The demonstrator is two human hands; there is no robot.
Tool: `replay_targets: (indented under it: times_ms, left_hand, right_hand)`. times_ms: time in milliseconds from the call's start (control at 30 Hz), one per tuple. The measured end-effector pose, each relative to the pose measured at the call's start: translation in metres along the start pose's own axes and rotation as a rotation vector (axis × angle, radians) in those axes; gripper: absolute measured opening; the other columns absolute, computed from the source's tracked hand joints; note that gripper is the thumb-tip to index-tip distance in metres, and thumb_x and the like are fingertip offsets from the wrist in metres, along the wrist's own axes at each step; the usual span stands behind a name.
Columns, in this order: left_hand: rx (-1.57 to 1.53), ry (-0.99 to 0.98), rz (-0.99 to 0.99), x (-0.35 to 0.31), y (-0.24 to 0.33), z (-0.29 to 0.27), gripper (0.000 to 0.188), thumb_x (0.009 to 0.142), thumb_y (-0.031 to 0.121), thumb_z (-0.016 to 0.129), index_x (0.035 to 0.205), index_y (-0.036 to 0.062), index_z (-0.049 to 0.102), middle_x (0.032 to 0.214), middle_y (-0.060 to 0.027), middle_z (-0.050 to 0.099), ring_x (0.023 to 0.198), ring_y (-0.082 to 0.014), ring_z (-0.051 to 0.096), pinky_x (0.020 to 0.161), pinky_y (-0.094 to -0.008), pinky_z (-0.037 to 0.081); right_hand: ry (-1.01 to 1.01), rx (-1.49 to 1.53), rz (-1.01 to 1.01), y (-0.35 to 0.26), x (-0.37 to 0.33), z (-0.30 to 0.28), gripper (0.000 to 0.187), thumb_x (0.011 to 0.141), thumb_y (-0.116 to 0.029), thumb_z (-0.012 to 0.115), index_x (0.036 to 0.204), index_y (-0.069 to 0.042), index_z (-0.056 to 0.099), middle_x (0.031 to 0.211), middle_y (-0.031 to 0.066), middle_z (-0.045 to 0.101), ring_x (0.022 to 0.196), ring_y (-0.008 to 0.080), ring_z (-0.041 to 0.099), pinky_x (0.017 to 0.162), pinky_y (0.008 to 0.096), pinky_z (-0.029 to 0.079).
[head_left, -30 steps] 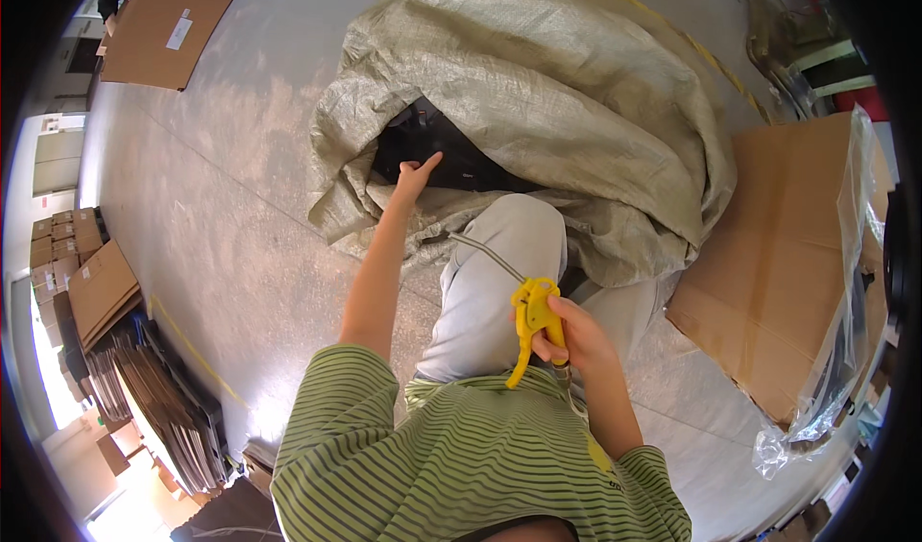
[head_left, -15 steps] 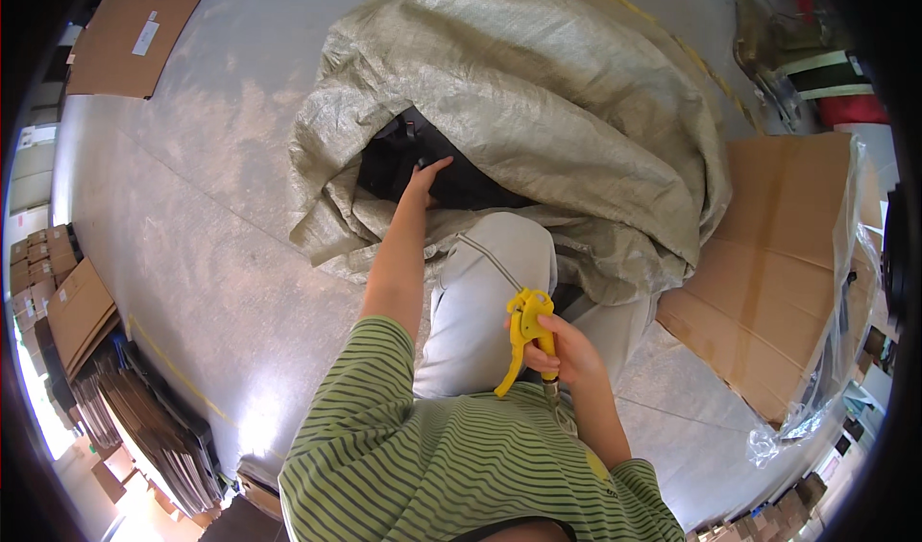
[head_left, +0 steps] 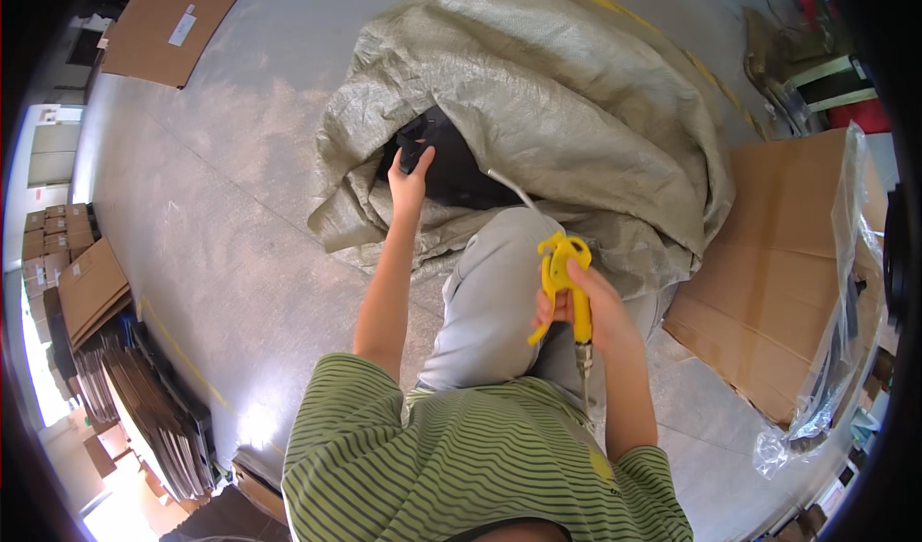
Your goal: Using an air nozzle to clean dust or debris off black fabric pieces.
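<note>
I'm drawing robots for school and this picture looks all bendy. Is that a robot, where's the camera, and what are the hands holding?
No robot here: it's a person using two bare hands. A wide camera on the person's head looks down, and its round lens makes straight edges bend. The right hand holds a yellow tool with a thin metal tube at the front. The left hand holds a small black piece at the opening of a big, crumpled, greenish-grey sack. I can't tell exactly what that piece is. The sack lies on a grey floor. To the right is brown cardboard with clear plastic beside it.
</note>
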State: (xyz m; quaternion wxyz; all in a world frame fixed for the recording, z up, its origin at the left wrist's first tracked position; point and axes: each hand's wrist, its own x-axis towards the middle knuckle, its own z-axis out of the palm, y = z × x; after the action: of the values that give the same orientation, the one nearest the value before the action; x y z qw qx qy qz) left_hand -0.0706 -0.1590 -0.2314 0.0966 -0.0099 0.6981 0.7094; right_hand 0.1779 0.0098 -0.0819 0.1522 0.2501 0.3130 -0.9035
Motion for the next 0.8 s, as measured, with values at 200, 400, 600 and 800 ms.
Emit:
replay_targets:
  times_ms: [200, 400, 600, 800]
  left_hand:
    - [-0.093, 0.262, 0.21, -0.016, 0.081, -0.018, 0.026, 0.08, 0.02, 0.067, 0.096, -0.0002, 0.061, 0.086, -0.0012, 0.06, 0.079, -0.0083, 0.052, 0.075, -0.0221, 0.041]
    - [-0.123, 0.303, 0.306, -0.039, 0.125, -0.033, 0.024, 0.081, 0.021, 0.066, 0.094, 0.001, 0.061, 0.083, -0.0004, 0.058, 0.079, -0.009, 0.052, 0.074, -0.0215, 0.041]
    - [-0.535, 0.516, -0.041, -0.036, 0.125, -0.045, 0.037, 0.083, 0.032, 0.06, 0.105, 0.003, 0.055, 0.099, -0.0077, 0.058, 0.086, -0.0207, 0.059, 0.074, -0.0363, 0.051]
    - [-0.707, 0.396, -0.164, -0.031, 0.109, -0.046, 0.042, 0.087, 0.039, 0.049, 0.111, 0.0055, 0.054, 0.108, -0.0094, 0.058, 0.097, -0.0247, 0.057, 0.083, -0.0389, 0.048]
  right_hand:
    - [0.154, -0.597, -0.163, -0.036, 0.034, 0.009, 0.033, 0.09, -0.032, 0.052, 0.106, -0.003, 0.049, 0.065, 0.002, 0.052, 0.049, 0.0078, 0.048, 0.044, 0.0228, 0.041]
    - [0.06, -0.643, -0.26, -0.032, 0.044, 0.032, 0.031, 0.09, -0.031, 0.052, 0.105, -0.004, 0.051, 0.061, 0.0003, 0.048, 0.045, 0.007, 0.045, 0.042, 0.023, 0.039]
    - [0.004, -0.749, -0.23, -0.031, 0.039, 0.043, 0.032, 0.089, -0.031, 0.052, 0.105, -0.003, 0.051, 0.058, 0.0006, 0.049, 0.043, 0.0079, 0.046, 0.041, 0.0237, 0.04]
    - [0.094, -0.729, -0.297, -0.029, 0.043, 0.031, 0.035, 0.088, -0.032, 0.054, 0.105, -0.002, 0.051, 0.058, 0.0008, 0.049, 0.044, 0.0082, 0.047, 0.041, 0.0243, 0.04]
